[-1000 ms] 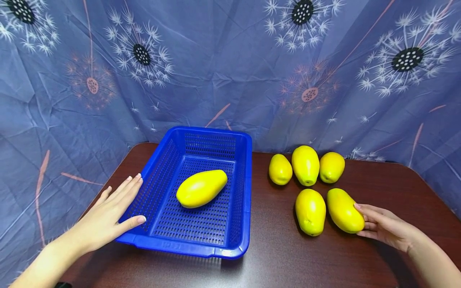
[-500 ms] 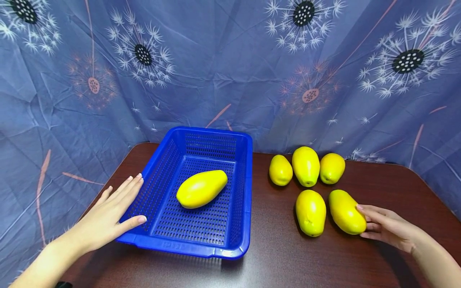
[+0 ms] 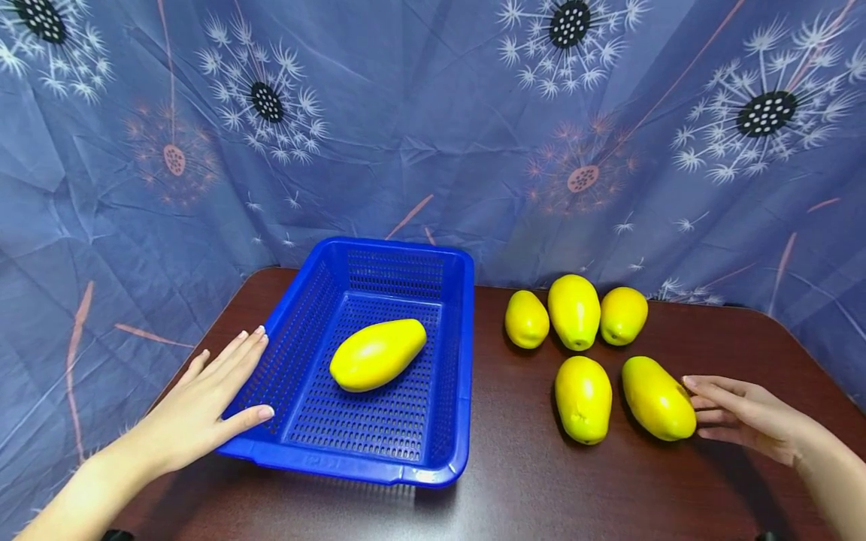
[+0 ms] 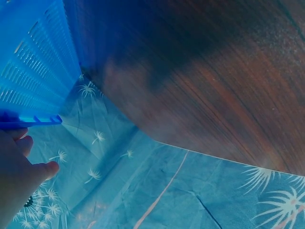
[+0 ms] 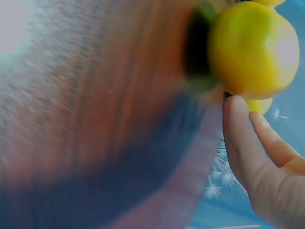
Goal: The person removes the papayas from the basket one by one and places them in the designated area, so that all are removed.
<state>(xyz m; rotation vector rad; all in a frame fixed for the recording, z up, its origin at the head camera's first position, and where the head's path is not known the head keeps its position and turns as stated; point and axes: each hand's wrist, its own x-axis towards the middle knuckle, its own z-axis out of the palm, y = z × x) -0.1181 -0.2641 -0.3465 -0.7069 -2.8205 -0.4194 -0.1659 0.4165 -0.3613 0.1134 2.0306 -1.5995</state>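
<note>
My left hand (image 3: pixel 210 398) lies with straight, spread fingers on the left rim of a blue perforated plastic basket (image 3: pixel 465 361). In the left wrist view its thumb sticks out below the rim. One yellow papaya (image 3: pixel 379 355) lies slanted on the basket floor. To the right, my right hand (image 3: pixel 747 417) is beside another papaya (image 3: pixel 658 398) on the table, fingers loosely extended and fingertips right at its side. The right wrist view shows the fingers of that hand (image 5: pixel 240 138) just below the rounded end of the papaya (image 5: pixel 255 50), not wrapped round it.
Left of that papaya lies another one (image 3: pixel 583 400). Three more, a left one (image 3: pixel 527 319), a middle one (image 3: pixel 574 312) and a right one (image 3: pixel 623 315), line the back of the dark brown table (image 3: pixel 528 481). A blue dandelion-print cloth (image 3: pixel 406 113) hangs behind.
The right hand has shifted slightly right, its fingers coming away from the papaya. That papaya has moved a little to the right. The left hand and basket stay put.
</note>
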